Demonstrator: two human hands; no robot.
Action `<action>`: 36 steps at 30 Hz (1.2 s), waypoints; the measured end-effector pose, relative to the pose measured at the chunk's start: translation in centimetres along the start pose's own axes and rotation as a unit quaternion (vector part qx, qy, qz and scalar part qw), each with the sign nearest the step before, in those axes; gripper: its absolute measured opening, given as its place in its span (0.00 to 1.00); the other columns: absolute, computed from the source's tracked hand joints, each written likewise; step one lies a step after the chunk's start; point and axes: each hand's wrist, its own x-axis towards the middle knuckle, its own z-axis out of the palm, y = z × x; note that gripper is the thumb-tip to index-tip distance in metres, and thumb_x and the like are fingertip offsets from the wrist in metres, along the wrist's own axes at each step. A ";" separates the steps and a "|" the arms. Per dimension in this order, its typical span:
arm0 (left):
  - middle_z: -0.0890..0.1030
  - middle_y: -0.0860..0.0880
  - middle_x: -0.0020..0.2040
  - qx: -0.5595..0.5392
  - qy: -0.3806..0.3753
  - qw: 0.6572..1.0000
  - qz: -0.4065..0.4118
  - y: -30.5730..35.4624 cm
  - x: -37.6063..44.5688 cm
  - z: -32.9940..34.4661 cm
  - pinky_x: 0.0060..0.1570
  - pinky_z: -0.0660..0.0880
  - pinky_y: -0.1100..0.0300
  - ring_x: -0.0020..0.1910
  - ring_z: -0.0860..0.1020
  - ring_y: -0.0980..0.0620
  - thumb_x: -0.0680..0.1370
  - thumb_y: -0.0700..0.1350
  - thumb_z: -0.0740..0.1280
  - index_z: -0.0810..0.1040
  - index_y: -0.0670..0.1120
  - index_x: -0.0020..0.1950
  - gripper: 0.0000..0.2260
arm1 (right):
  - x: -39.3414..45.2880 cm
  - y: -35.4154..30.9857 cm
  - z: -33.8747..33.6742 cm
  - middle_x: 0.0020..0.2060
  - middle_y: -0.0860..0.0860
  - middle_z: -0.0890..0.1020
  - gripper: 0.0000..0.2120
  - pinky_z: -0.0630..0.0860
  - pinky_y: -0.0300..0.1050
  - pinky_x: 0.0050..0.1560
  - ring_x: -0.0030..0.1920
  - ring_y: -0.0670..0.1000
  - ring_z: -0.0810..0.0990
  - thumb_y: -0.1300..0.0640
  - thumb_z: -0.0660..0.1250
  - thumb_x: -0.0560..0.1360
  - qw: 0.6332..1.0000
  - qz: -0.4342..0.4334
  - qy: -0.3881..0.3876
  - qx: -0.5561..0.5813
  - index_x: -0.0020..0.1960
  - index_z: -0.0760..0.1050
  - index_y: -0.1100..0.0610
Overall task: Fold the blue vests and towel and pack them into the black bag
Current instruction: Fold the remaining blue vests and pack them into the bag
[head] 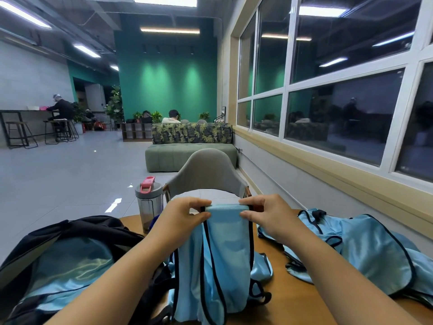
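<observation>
body: two bare forearms | hands (185,215): bare; no rings | wrists: no watch; sleeves not visible

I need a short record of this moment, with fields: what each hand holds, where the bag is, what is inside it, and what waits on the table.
left hand: pinches the top left corner of the held vest
right hand: pinches its top right corner
held vest: lifted, hanging down over the table
black bag: open, left side of the table
in bag: light blue fabric
waiting: unfolded vests, right side
also: water bottle behind the bag
</observation>
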 end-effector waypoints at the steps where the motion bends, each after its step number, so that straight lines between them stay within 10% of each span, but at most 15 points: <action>1: 0.78 0.64 0.42 0.008 0.002 1.000 0.003 -0.1 0.1 0.0 0.44 0.68 0.79 0.43 0.76 0.69 0.73 0.41 0.73 0.83 0.49 0.55 0.11 | -0.1 -0.1 -0.2 0.49 0.46 0.81 0.15 0.72 0.28 0.50 0.49 0.42 0.78 0.58 0.72 0.74 1.000 -0.013 0.000 -0.023 0.60 0.80 0.56; 4: 0.79 0.64 0.40 0.019 -0.003 1.000 0.007 -0.4 0.3 -0.1 0.44 0.69 0.77 0.44 0.77 0.67 0.74 0.41 0.72 0.85 0.50 0.50 0.07 | -0.2 -0.5 -0.3 0.43 0.45 0.79 0.07 0.69 0.26 0.39 0.42 0.40 0.75 0.55 0.71 0.75 0.997 -0.037 -0.007 -0.066 0.52 0.82 0.54; 8: 0.81 0.63 0.38 0.011 -0.027 1.000 -0.002 -0.5 0.3 -0.8 0.44 0.70 0.75 0.44 0.78 0.66 0.74 0.42 0.72 0.85 0.52 0.46 0.05 | -0.1 -0.6 0.1 0.46 0.46 0.75 0.05 0.70 0.35 0.48 0.50 0.45 0.73 0.53 0.70 0.74 0.996 -0.030 -0.012 -0.078 0.41 0.75 0.49; 17: 0.81 0.56 0.42 -0.032 -0.032 0.999 -0.007 0.2 -0.3 -2.4 0.40 0.67 0.75 0.39 0.74 0.70 0.76 0.41 0.69 0.80 0.58 0.41 0.11 | -0.1 -0.8 1.7 0.47 0.48 0.84 0.08 0.80 0.45 0.52 0.49 0.46 0.82 0.51 0.69 0.75 0.993 0.018 -0.101 0.051 0.52 0.79 0.53; 26: 0.81 0.53 0.35 0.013 -0.068 0.993 -0.095 -0.3 -0.2 -3.3 0.42 0.73 0.59 0.36 0.77 0.56 0.76 0.48 0.69 0.78 0.55 0.52 0.06 | 0.7 -1.9 1.8 0.43 0.54 0.84 0.07 0.78 0.53 0.51 0.45 0.51 0.82 0.54 0.64 0.79 0.980 0.048 0.010 0.191 0.50 0.78 0.56; 36: 0.85 0.43 0.46 -0.346 -0.110 0.919 -0.151 1.4 -1.6 -4.0 0.39 0.80 0.59 0.43 0.81 0.47 0.78 0.30 0.60 0.76 0.41 0.52 0.09 | 0.2 -1.8 2.7 0.40 0.58 0.77 0.08 0.71 0.43 0.31 0.36 0.54 0.73 0.58 0.61 0.81 0.961 0.076 0.048 0.263 0.52 0.75 0.45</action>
